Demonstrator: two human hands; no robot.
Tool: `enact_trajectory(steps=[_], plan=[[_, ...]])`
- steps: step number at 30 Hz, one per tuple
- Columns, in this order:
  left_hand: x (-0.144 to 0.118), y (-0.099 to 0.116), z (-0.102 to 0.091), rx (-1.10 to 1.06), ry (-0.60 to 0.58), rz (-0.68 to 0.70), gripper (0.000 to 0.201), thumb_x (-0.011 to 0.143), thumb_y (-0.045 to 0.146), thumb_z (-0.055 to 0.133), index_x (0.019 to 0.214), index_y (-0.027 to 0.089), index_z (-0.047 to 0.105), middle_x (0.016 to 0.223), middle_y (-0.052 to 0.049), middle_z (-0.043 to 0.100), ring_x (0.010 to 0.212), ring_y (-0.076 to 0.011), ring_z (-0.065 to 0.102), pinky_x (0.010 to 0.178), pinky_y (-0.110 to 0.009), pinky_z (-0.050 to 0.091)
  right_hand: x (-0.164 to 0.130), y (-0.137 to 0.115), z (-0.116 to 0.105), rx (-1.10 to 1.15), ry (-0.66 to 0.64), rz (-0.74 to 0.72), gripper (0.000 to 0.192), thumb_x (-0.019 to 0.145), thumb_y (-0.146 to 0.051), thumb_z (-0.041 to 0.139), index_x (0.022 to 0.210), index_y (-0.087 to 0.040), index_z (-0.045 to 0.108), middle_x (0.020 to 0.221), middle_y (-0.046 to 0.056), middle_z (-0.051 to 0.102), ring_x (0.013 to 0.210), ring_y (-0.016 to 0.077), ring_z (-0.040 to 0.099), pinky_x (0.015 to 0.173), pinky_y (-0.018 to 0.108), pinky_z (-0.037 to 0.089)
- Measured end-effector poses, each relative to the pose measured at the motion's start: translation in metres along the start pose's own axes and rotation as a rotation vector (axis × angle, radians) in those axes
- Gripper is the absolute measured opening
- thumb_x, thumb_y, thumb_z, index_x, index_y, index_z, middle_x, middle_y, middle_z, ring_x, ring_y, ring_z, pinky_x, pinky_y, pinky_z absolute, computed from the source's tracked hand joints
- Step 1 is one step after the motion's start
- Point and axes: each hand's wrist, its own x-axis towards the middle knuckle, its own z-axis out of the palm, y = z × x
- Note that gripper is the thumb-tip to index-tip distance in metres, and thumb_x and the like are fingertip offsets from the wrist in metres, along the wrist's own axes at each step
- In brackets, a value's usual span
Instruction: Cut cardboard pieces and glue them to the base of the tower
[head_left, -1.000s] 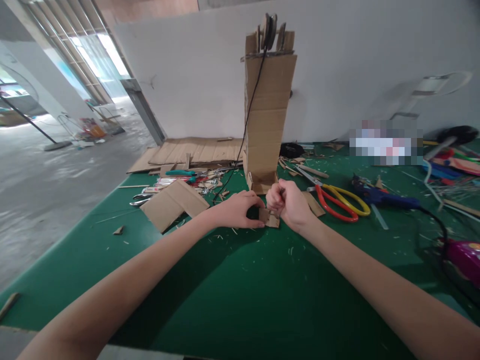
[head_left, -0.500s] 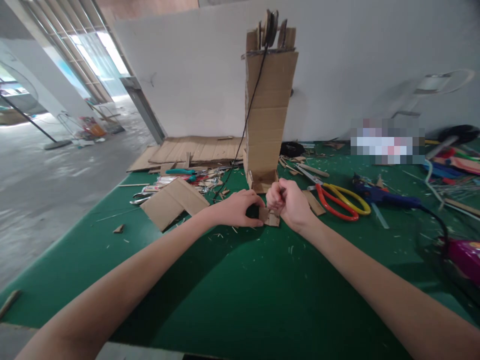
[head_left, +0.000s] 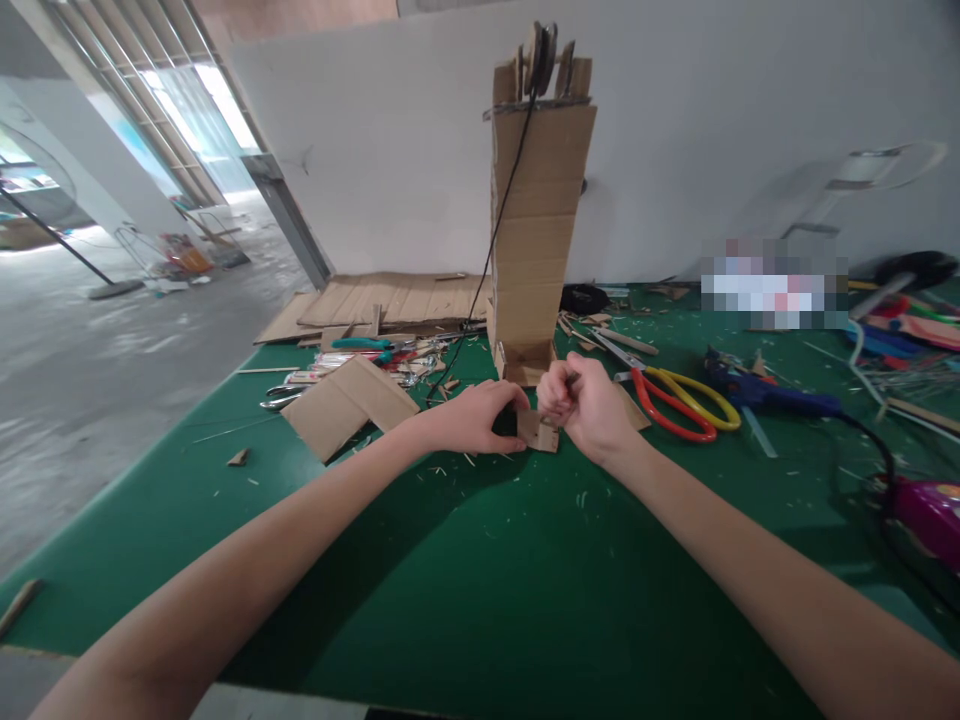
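Observation:
My left hand (head_left: 480,416) is curled over the table with thumb and fingertips pinching the left end of a small cardboard piece (head_left: 543,437). To its right, my right hand (head_left: 579,402) is closed in a fist beside the piece's other end. Whatever those fingers grip is hidden. Just beyond both hands rises a tall cardboard tower (head_left: 534,220), with an open cardboard tray (head_left: 529,375) at its foot. Round cardboard wheels (head_left: 541,58) sit at the top of the tower, and a black cord (head_left: 504,215) runs down from them to the table.
Red-and-yellow-handled scissors (head_left: 675,405) and a blue glue gun (head_left: 772,393) lie to the right on the green table (head_left: 480,590). Flat cardboard pieces (head_left: 349,400) and pliers (head_left: 364,344) lie at left. Cardboard sheets (head_left: 397,300) rest against the wall (head_left: 397,150).
My right fist has shifted slightly right, showing more of the small cardboard piece. My left hand stays almost where it was.

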Motion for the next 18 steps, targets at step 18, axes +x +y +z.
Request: enact_trajectory(steps=[18], plan=[[0.002,0.001,0.003,0.005,0.023,0.029,0.039,0.076,0.039,0.060,0.108,0.017,0.057,0.099,-0.008,0.055,0.093,-0.0211,0.053,0.081,-0.033,0.043,-0.004,-0.001,-0.001,-0.102,-0.014,-0.110,0.045,0.086,-0.038,0.037,0.045,-0.020,0.044,0.044,-0.003,0.030,0.043,0.0097,0.029,0.046,0.027,0.023]])
